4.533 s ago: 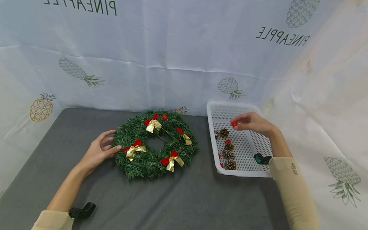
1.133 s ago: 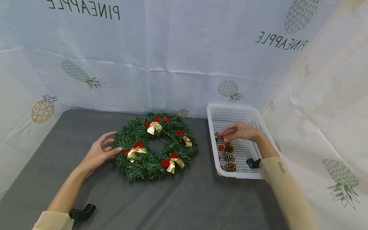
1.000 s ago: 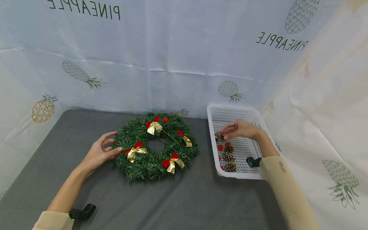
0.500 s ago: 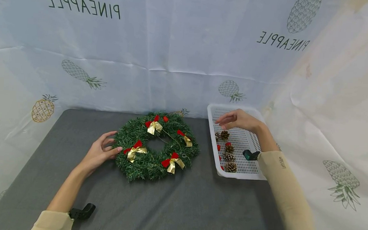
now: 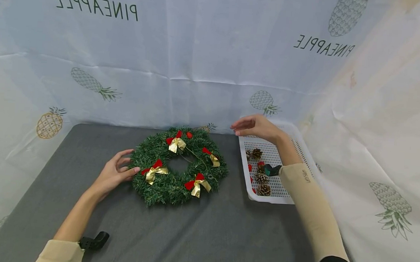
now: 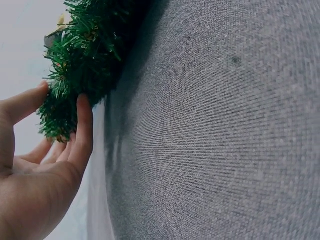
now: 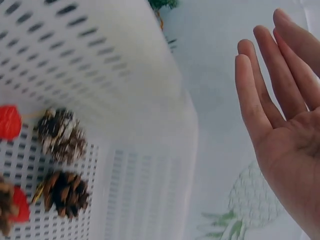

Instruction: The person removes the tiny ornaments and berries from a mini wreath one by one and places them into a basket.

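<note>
A green wreath (image 5: 145, 191) lies on the dark cloth, decorated with several red-and-gold bows (image 5: 176, 142) and a small red ball (image 5: 189, 135). At its left edge my left hand (image 5: 115, 171) holds the greenery. The left wrist view shows the thumb on one side of the wreath (image 6: 92, 50) and fingers on the other. My right hand (image 5: 258, 128) hovers over the back left corner of the white basket (image 5: 245, 169). In the right wrist view, this right hand (image 7: 290, 100) has extended fingers and holds nothing.
Inside the basket lie several pine cones (image 5: 263, 190) and small red pieces (image 5: 249, 168), mostly along its left side. A pineapple-print curtain (image 5: 200, 46) hangs behind the table and at both sides. Dark grey cloth (image 5: 203, 235) covers the table.
My right hand earlier held a red ball over the basket, then reached down among the pine cones. Now it has risen without the ball and moved left. My left hand stays at the wreath.
</note>
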`<state>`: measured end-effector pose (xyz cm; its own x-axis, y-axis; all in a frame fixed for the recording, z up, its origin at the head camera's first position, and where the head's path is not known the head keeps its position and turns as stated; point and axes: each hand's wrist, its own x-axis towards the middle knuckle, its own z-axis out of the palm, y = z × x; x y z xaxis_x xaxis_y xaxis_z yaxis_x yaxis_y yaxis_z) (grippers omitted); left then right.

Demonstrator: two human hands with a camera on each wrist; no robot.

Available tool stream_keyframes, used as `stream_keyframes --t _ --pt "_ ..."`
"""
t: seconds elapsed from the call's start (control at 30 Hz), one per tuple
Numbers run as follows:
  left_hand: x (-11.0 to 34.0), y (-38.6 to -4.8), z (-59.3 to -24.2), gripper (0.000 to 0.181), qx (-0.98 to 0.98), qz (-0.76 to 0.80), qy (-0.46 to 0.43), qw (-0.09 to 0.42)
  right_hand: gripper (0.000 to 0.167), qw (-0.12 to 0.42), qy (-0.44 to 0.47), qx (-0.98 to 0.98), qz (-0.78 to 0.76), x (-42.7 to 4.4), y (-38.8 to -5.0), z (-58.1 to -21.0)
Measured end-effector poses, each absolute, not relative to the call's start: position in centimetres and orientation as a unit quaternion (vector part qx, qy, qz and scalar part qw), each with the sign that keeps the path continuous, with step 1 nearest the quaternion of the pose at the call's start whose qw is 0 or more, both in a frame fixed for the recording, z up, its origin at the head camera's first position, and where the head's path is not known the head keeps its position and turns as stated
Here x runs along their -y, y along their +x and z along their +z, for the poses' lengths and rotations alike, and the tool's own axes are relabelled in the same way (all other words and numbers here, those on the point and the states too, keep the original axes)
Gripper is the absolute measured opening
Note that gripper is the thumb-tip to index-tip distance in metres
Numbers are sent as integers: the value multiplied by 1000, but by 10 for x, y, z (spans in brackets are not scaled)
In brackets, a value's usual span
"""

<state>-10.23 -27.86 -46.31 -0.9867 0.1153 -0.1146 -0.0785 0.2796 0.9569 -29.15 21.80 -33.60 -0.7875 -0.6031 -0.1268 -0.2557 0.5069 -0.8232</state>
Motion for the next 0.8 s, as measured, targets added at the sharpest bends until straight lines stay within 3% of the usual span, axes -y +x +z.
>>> stream_keyframes --t 0.8 --pt "278 -101 -461 90 -797 599 4 83 35 240 -319 -833 -382 -107 -311 -341"
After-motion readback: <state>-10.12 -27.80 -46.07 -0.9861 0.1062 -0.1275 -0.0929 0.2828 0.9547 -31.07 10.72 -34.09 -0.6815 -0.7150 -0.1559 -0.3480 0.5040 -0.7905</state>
